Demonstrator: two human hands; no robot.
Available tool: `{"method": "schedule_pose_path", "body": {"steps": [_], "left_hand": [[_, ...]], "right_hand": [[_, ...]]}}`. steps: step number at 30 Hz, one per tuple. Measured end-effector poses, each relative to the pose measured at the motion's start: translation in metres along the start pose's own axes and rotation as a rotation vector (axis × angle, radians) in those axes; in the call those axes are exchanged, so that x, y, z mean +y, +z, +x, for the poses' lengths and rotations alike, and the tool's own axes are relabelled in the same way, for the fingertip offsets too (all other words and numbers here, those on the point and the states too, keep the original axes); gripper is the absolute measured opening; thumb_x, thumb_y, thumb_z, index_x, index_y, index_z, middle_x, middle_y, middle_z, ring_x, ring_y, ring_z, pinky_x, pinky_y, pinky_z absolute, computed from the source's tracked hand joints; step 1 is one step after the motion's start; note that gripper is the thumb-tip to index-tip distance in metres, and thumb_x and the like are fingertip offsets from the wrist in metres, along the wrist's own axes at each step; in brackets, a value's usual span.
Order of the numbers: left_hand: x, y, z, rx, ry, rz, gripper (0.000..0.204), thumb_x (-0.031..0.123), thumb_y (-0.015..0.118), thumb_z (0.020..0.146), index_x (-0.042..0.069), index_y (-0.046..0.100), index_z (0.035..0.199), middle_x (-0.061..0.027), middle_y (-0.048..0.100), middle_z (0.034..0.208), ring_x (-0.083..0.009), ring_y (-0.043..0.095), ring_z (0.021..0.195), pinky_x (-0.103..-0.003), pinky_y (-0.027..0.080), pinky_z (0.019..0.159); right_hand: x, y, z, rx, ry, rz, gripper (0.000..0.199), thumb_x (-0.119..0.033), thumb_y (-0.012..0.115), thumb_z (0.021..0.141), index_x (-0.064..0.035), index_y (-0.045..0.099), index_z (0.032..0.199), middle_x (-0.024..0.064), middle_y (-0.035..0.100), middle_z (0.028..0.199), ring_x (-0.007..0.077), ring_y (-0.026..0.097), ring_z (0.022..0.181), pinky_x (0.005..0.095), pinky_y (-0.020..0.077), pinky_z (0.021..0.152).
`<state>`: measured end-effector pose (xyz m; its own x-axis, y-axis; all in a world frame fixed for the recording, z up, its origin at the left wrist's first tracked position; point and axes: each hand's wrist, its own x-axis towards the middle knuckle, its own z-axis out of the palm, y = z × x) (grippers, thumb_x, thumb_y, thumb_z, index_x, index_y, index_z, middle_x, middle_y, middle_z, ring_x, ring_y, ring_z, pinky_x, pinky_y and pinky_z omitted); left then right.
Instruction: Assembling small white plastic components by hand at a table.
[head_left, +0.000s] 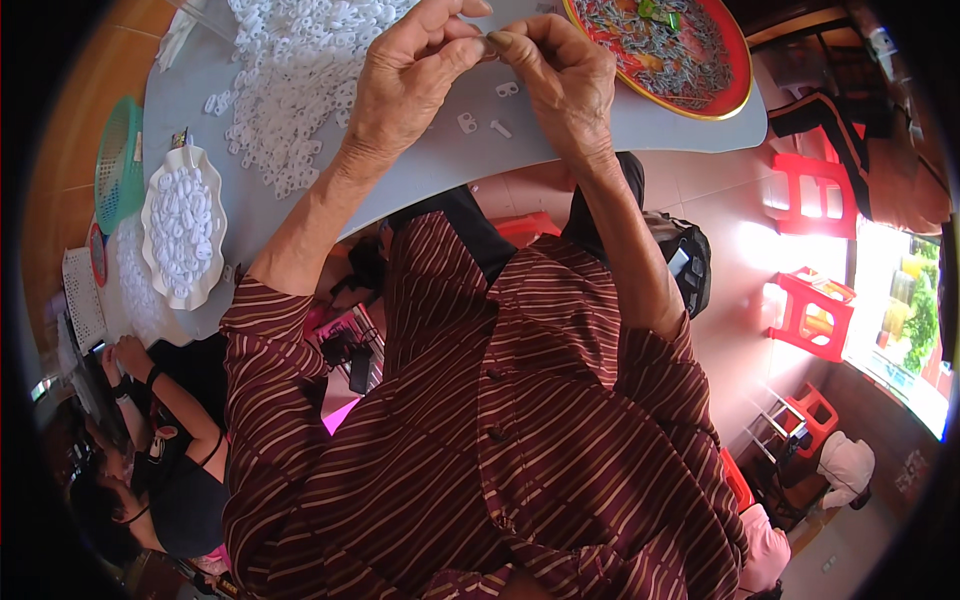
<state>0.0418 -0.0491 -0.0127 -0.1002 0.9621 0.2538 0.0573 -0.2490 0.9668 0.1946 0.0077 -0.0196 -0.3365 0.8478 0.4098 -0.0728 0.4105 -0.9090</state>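
My left hand point(415, 70) and my right hand point(562, 85) meet above the grey table point(420, 170), thumbs and fingertips pinched together. Whatever they hold between them is too small and covered to make out. To the left of my left hand spreads a large heap of small white plastic pieces with holes point(285, 110). Below my hands lie a few loose ones, among them a two-holed white piece point(507, 89) and a slim white piece point(501, 129). Right of my right hand is a round red tray point(738, 70) full of thin grey metal nails or pins point(690, 75), with a green object point(660, 14) on top.
A white wavy-edged dish point(217, 250) of white pieces sits at the table's left end, beside a green mesh basket point(118, 160). Another person point(185, 490) sits at lower left. Red plastic stools point(815, 195) stand on the floor to the right, with other people nearby.
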Motion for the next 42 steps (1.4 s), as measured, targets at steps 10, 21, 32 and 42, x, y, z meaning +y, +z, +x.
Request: {"method": "schedule_pose_path", "body": {"steps": [10,21,32,42], "left_hand": [[0.001,0.002,0.000,-0.002,0.010,-0.018,0.029,0.010,0.057,0.090,0.002,0.054,0.117,-0.0050,0.062,0.092,-0.0117,0.060,0.088,-0.024,0.048,0.084],[0.000,-0.007,0.007,-0.201,-0.150,0.161,0.027,0.021,0.051,0.094,-0.001,0.059,0.106,-0.0035,0.062,0.082,-0.0085,0.055,0.076,-0.022,0.045,0.075],[0.008,-0.003,0.005,-0.207,0.000,0.256,0.023,0.020,0.049,0.093,0.000,0.061,0.091,-0.0004,0.057,0.072,-0.0083,0.050,0.069,-0.022,0.041,0.069],[0.004,0.003,0.002,-0.129,0.049,0.284,0.024,0.021,0.050,0.094,0.000,0.061,0.096,-0.0009,0.059,0.072,-0.0076,0.052,0.071,-0.022,0.042,0.069]], "right_hand": [[-0.005,-0.007,0.000,-0.034,0.096,0.103,0.022,-0.021,0.064,0.087,-0.0003,0.063,0.082,-0.0016,0.056,0.062,0.0042,0.047,0.057,0.0195,0.0383,0.051],[-0.001,-0.005,-0.002,-0.017,0.110,0.138,0.017,-0.016,0.064,0.087,0.0006,0.064,0.085,-0.0013,0.056,0.063,0.0044,0.049,0.056,0.0196,0.0405,0.052],[-0.006,-0.006,-0.002,-0.011,0.130,0.036,0.023,-0.023,0.065,0.086,-0.0003,0.064,0.082,-0.0014,0.057,0.061,0.0044,0.050,0.056,0.0208,0.0414,0.051],[-0.007,-0.007,-0.001,-0.003,0.184,0.083,0.025,-0.025,0.065,0.086,-0.0008,0.065,0.079,0.0003,0.059,0.061,0.0047,0.051,0.055,0.0206,0.0416,0.050]]}}
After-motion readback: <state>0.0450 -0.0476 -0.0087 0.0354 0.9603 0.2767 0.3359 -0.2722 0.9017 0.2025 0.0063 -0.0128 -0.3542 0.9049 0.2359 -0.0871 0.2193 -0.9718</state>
